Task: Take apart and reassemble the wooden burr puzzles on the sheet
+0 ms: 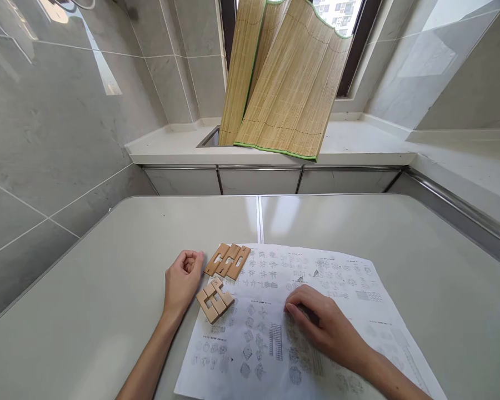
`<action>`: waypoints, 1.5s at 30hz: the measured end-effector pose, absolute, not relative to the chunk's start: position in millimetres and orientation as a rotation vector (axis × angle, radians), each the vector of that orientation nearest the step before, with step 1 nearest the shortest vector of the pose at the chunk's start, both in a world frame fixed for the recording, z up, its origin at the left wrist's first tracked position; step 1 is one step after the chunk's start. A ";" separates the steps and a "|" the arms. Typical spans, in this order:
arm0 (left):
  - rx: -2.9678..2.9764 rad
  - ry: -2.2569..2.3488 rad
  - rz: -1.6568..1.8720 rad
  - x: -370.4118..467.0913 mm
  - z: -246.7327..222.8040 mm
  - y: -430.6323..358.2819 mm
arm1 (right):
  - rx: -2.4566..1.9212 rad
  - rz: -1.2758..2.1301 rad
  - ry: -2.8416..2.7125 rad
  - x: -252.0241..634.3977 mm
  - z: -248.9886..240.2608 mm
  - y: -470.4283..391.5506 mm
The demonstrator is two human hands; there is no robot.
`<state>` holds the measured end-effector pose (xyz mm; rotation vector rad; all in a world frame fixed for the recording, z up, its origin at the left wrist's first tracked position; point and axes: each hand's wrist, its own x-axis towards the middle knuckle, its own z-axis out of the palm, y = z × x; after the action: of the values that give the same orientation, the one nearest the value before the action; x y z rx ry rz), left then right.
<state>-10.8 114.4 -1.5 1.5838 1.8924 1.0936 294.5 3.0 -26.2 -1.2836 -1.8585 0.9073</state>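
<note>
The left hand [184, 279] is curled closed beside the flat wooden pieces [233, 270] and little wooden blocks [218, 303] along the big paper [216, 380] on the counter [108, 311], and I can't tell if the right hand [316, 319], above the paper, is closed.

Beside your left hand [185, 280] you have golden-brown plates [232, 259] and paler tan blocks [219, 303]; beneath your right hand [316, 318], white paper [281, 297] patterned with grey drawings.
</note>
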 end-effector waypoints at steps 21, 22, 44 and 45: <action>1.725 1.961 0.943 -12.1 5.2 115.5 | -1.260 0.871 -1.845 293.2 -26.6 2.5; 1.758 1.961 0.910 -11.3 8.5 114.9 | -1.256 0.862 -1.846 293.4 -26.6 2.5; 2.174 2.079 0.219 55.8 46.1 129.6 | -1.213 0.696 -1.922 301.8 -20.5 -4.3; 2.185 2.078 0.216 57.6 46.6 132.4 | -1.212 0.695 -1.920 301.9 -20.1 -4.6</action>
<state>57.6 132.4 46.6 2.1846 2.0775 0.2163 301.9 -4.6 -20.1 -1.2122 -1.9198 0.6952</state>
